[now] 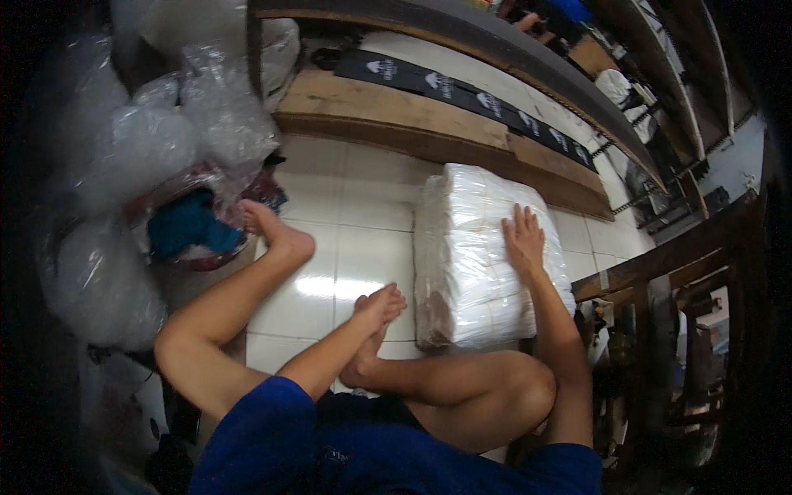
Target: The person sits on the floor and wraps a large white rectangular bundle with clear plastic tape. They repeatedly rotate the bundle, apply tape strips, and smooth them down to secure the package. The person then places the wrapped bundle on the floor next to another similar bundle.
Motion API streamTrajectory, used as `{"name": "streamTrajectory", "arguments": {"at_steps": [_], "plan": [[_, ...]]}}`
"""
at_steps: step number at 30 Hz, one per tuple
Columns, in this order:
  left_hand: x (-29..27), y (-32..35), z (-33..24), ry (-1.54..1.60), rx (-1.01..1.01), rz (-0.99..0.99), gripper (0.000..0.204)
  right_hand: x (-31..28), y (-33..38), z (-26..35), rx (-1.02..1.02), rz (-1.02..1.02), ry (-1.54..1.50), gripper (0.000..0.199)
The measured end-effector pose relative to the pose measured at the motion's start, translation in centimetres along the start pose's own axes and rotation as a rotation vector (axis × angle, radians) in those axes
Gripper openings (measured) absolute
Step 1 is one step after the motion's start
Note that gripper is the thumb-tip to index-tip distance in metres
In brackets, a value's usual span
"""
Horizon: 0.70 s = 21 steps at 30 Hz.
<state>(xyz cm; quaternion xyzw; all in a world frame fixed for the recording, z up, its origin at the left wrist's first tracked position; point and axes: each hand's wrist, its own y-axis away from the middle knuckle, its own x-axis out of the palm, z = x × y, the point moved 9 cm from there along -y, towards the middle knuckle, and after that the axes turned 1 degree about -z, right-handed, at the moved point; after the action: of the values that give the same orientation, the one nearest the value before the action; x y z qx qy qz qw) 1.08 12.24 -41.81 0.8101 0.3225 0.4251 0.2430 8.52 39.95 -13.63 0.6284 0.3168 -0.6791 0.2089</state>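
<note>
A bulky white bundle (474, 247), wrapped in clear shiny plastic, stands on the tiled floor between my legs and the wooden boards. My right hand (525, 238) lies on its top with the fingers spread, nearer its right side. Soft folds show through the wrapping, but what is inside cannot be made out. My left hand (379, 305) is at the front of my bent foot (363, 363), its fingers curled over the toes and partly hiding them. A strip of tiles separates this hand from the bundle.
Clear plastic bags (148, 140) pile up on the left, beside teal cloth (194, 224). Wooden boards (388, 107) cross beyond the bundle, with a black printed strip (462, 95) on them. A dark wooden frame (660, 268) stands close on the right. White tiles (318, 181) cover the floor.
</note>
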Motion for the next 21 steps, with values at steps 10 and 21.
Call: {"name": "streamTrajectory", "arguments": {"at_steps": [10, 21], "plan": [[-15.2, 9.4, -20.7, -0.011, 0.420, -0.046, 0.030, 0.4, -0.1, 0.0, -0.042, -0.015, -0.012, 0.066], [-11.4, 29.2, -36.0, -0.452, 0.759, -0.421, 0.025, -0.1, 0.8, 0.0, -0.065, -0.052, 0.027, 0.065]]}}
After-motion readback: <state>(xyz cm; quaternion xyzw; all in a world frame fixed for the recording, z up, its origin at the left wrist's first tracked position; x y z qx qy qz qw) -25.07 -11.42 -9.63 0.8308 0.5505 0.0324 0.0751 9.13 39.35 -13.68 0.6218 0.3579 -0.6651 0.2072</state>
